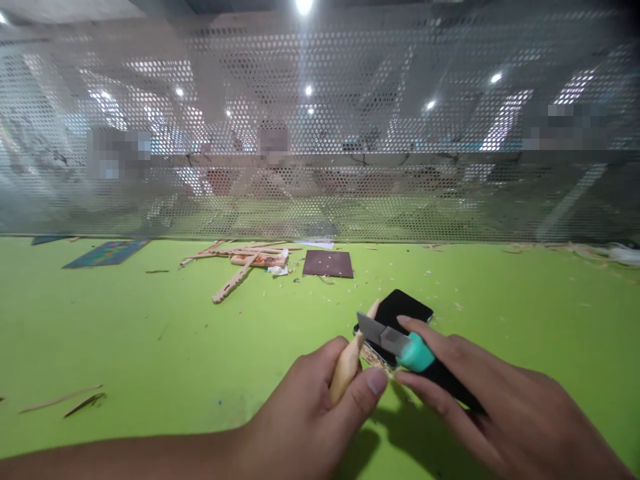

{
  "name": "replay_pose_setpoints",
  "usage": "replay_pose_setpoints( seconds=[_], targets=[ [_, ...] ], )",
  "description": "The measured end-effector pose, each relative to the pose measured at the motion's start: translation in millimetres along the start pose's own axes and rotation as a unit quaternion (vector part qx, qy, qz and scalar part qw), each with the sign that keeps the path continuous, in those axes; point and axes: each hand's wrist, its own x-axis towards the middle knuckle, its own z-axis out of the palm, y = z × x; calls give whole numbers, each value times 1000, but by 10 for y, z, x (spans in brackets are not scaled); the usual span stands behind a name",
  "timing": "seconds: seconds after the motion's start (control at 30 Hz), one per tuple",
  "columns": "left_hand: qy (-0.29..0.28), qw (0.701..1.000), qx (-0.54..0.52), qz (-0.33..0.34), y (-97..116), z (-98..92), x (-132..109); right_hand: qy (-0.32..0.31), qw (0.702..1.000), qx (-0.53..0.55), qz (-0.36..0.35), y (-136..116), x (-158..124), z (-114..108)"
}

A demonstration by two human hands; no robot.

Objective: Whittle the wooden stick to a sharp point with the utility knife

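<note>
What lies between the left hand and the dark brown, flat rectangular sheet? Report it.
In the head view, between the bare left hand and the brown sheet lies bright green tabletop with small, thin scraps strewn near the sheet.

Tabletop [125, 320] open leftward; perforated screen [320, 133] blocks beyond

A pale wooden stick [345, 373] slants, its neck crossed by a teal-and-black knife [419, 355].

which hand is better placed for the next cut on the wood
Most likely the right hand: it holds the knife, with its blade at the wooden piece, while the left hand is occupied gripping that piece.
</note>
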Motion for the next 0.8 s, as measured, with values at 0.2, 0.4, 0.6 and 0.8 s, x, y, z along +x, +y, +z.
replay_pose_setpoints(
  seconds=[0.2, 0.4, 0.6, 0.8],
  targets=[
    [1, 999, 41, 9, -6, -12, -18, -52, 997, 57, -25, 90, 80, -15],
    [-30, 999, -37, 23, -40, -22, -2, -127, 982, 124, -58, -34, 149, -75],
    [12, 1000, -7, 16, -50, -12, -10, -99, 991, 38, -84, -67, 67, -88],
    [20, 1000, -1, 12, -65, 14, -6, -79, 993, -30, -78, -121, 3, -78]
  ],
)
